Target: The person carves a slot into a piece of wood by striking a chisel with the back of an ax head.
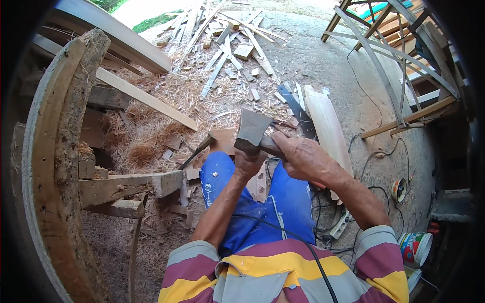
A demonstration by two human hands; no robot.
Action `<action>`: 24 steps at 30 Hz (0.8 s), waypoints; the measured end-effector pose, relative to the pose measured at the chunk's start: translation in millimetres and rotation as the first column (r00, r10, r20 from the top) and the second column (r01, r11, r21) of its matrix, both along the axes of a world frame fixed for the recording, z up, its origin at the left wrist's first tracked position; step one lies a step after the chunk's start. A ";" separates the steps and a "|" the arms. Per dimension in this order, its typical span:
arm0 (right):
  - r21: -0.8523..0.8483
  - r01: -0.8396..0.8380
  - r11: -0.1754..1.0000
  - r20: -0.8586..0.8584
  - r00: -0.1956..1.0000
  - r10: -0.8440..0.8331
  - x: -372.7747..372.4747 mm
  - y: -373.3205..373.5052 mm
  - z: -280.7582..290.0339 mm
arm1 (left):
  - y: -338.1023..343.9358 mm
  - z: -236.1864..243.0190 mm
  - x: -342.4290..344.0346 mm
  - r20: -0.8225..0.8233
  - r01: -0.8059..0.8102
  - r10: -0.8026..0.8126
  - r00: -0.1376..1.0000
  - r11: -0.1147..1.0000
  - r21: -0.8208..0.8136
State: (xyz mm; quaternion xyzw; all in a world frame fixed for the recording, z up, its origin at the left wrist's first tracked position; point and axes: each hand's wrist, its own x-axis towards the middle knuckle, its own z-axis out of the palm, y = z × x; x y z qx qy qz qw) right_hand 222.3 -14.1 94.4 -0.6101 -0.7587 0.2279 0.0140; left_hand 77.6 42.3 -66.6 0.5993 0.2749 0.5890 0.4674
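Grey axe-like blade (253, 126) up btwn both hands, 12 o'c, just above view ctr.
L hand (247, 163) at approx 12 o'c, closed round the blade's dark lower end; R hand (304, 157) at approx 3 o'c, closed on a dark bar (272, 147) that meets the blade's R side, can't tell if same tool. Both over blue trousers (289, 202), seated w/ knees apart. Dark-tipped tool (198, 150) leans nr L knee, 9 o'c. Pale plank (325, 126) flat at 2–3 o'c, dark flat strip (297, 111) just beside it, 2 o'c. Offcut pile (222, 48) at 12; shavings (144, 151) on grd at 9; curved timber (55, 151) far out, also 9. Power strip (339, 226) + red-green tub (417, 248) at 4, tub tipped.
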 end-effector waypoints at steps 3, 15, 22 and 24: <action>0.115 0.048 0.992 -0.166 0.986 -0.029 0.3 -4.9 4.5 | 17.7 -1.1 -20.6 -0.254 0.011 -0.008 0.967 1.000 0.014; 0.151 0.171 0.974 -0.405 0.909 -0.097 -3.6 -21.5 22.6 | 21.9 -19.4 -25.5 0.014 -0.009 0.013 1.000 0.969 -0.248; 0.276 0.042 0.960 -0.388 0.919 0.071 -10.2 -1.8 56.0 | 3.2 -0.6 -13.3 0.129 0.020 0.015 0.992 0.964 -0.266; 0.386 0.002 0.923 -0.305 0.944 0.126 -14.8 -3.0 59.0 | 5.0 -21.3 -17.6 -0.123 -0.042 0.024 0.992 0.989 -0.143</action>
